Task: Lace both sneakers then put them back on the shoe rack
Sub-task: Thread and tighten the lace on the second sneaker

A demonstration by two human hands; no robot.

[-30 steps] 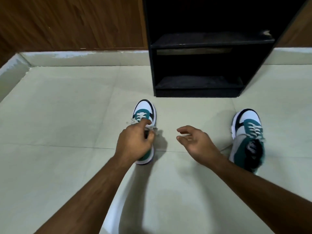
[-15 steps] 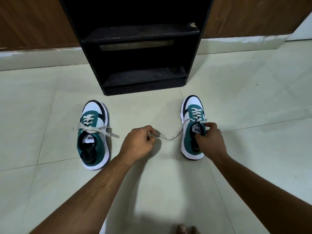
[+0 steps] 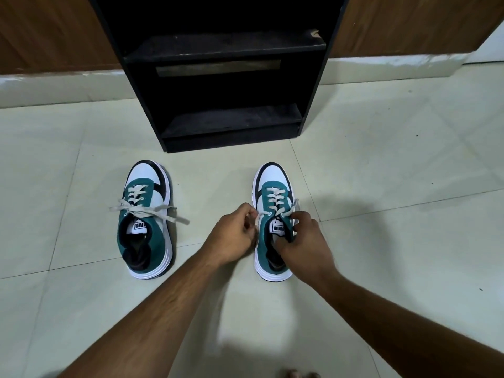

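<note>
Two teal, white and black sneakers stand toe-forward on the tiled floor before a black shoe rack (image 3: 231,124). The left sneaker (image 3: 146,222) has its cream lace threaded, with loose ends lying across its top. My left hand (image 3: 234,236) is beside the right sneaker (image 3: 272,192), pinching the left end of its lace. My right hand (image 3: 305,241) rests over the sneaker's opening and grips the right end of the same lace near the top eyelets. The sneaker's heel opening is partly hidden by my right hand.
The rack has two dark shelves with nothing on them and stands against a wood-panelled wall (image 3: 49,31) with a pale skirting (image 3: 62,83). Toes (image 3: 298,374) show at the bottom edge. Pale floor tiles (image 3: 395,214) spread on both sides.
My head has turned right, bringing both sneakers into the middle. My left hand left the left sneaker, took the right sneaker's lace end and drew in close to that shoe; my right hand took hold there too.
</note>
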